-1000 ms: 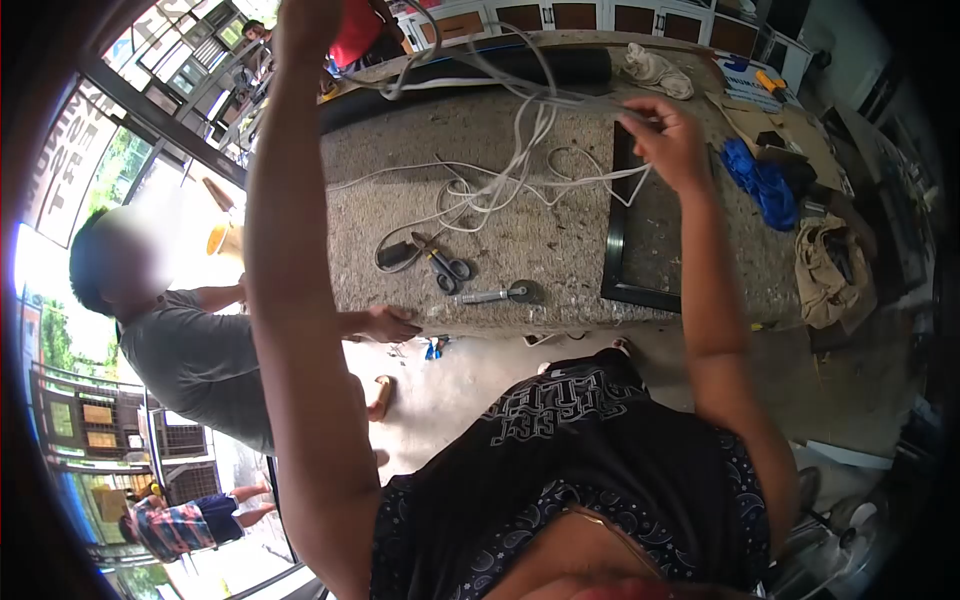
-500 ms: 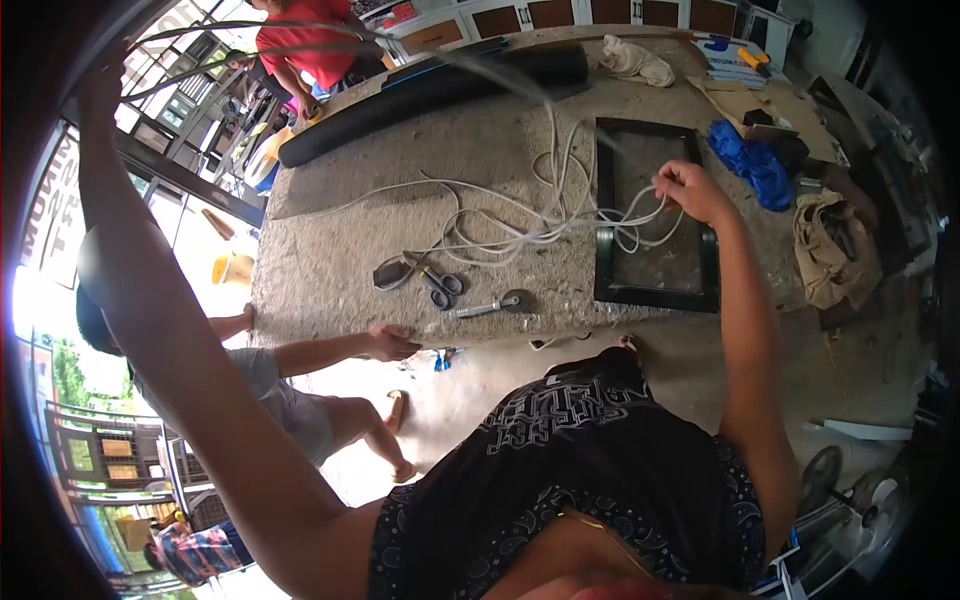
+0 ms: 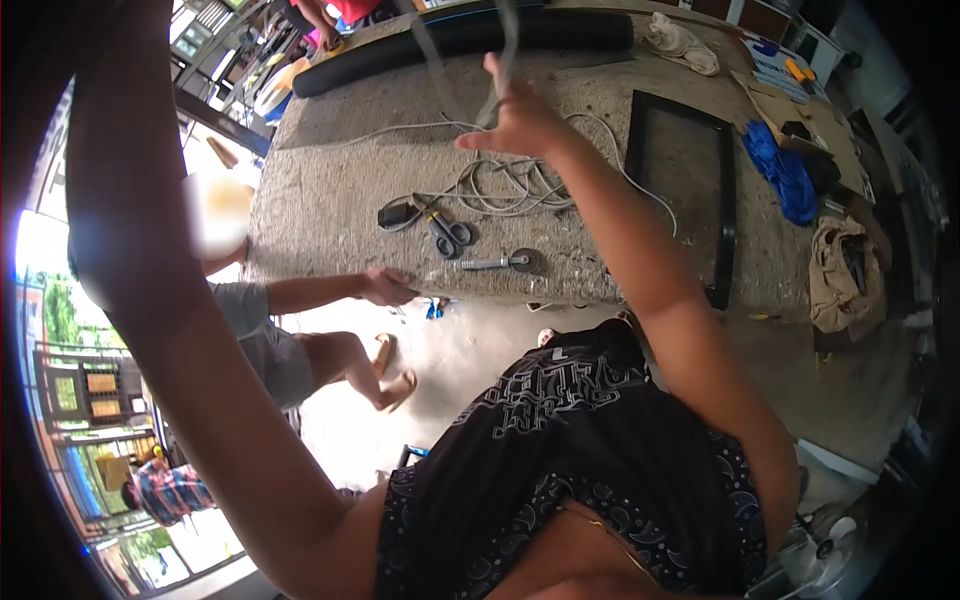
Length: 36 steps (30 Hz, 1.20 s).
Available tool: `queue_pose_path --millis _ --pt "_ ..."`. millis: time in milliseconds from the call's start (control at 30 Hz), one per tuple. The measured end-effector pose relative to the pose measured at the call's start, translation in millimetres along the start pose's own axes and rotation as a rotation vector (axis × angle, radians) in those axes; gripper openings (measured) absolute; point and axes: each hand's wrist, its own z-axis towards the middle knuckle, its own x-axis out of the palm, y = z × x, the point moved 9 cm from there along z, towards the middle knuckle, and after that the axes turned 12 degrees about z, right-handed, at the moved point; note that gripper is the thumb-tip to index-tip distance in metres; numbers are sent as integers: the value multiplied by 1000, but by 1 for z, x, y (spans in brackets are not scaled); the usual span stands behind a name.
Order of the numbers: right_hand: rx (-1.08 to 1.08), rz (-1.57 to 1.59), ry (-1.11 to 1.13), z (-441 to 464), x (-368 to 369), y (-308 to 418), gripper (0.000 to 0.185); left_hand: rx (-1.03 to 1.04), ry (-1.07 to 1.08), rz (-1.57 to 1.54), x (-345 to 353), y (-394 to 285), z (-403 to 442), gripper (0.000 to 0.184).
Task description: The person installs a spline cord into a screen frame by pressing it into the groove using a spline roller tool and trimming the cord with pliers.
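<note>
My right hand [image 3: 515, 120] is over the table with its fingers spread, beside blurred strands of the pale cord that rise past it to the top edge. My left arm reaches up the left side, and its hand is beyond the frame. Loops of the pale cord [image 3: 510, 190] lie on the rough table [image 3: 330, 210]. Just in front of the loops are scissors [image 3: 447, 232], a dark block [image 3: 397, 215] and a metal tool with a round wheel [image 3: 500, 262]. A black rectangular frame [image 3: 725, 200] rests to the right of the cord.
A black roll [image 3: 460, 50] lies along the far edge. On the right are blue cloth [image 3: 780, 172], a tan bag [image 3: 845, 275] and cardboard [image 3: 790, 125]. A co-worker's hand [image 3: 388, 286] touches the near left table edge. Another person in red stands beyond the table.
My right hand has moved left from above the black frame and its fingers have opened. My left hand has gone out of view at the top. The cord loops have shifted on the table.
</note>
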Motion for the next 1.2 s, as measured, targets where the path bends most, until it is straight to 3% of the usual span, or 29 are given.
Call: queue_pose_path --millis 67,133,267,333,400,467,500,533,567,600,667,700,767,800,833,900,1067,1100,1133,1200 --pt "159 188 241 2 45 -20 52 -7 3 -3 0 10 -9 29" --pt "483 450 310 -30 73 -59 44 -9 1 -2 -6 18 -12 26" --pt "324 253 169 -58 40 -100 40 -28 5 -4 -11 40 -21 22" --pt "-11 203 -125 -40 -9 -92 44 -69 12 -65 2 64 -23 19" --pt "639 550 -14 -26 -39 -98 36 -145 67 -368 56 106 -30 17" --pt "616 609 21 13 -75 -45 33 -196 246 -1134 185 150 -53 15" --pt "614 628 42 25 -90 -22 31 173 222 -491 178 93 -115 18" --pt "566 653 89 34 -100 6 28 465 3 134 171 37 -184 28" --pt "512 678 137 45 -105 36 26 210 157 -394 159 -30 -233 19" --pt "457 704 184 54 -105 61 24 -81 170 -943 144 -99 -288 19" --pt "367 661 270 59 -97 95 21 -35 295 -556 121 -213 -373 15" --pt "337 640 322 54 -89 106 20 -10 524 -774 144 -257 -435 16" --pt "370 791 205 46 -91 105 18 221 1038 -746 136 -345 -537 17" --pt "375 883 123 41 -100 97 19 313 926 -925 142 -365 -584 17" --pt "372 974 39 37 -112 86 20 280 1043 -1032 141 -377 -621 14" --pt "382 954 -36 23 -127 59 17 186 1187 -949 156 -370 -674 17" --pt "645 869 -81 -9 -75 1 15 -150 995 -679 270 -270 -678 24" --pt "616 883 -88 0 -61 -1 19 -115 736 -474 281 -247 -659 33" --pt "587 898 -94 16 -46 -3 24 -146 876 -310 301 -232 -653 48" --pt "460 866 -140 59 -32 -14 27 -202 894 -171 333 -211 -655 55"
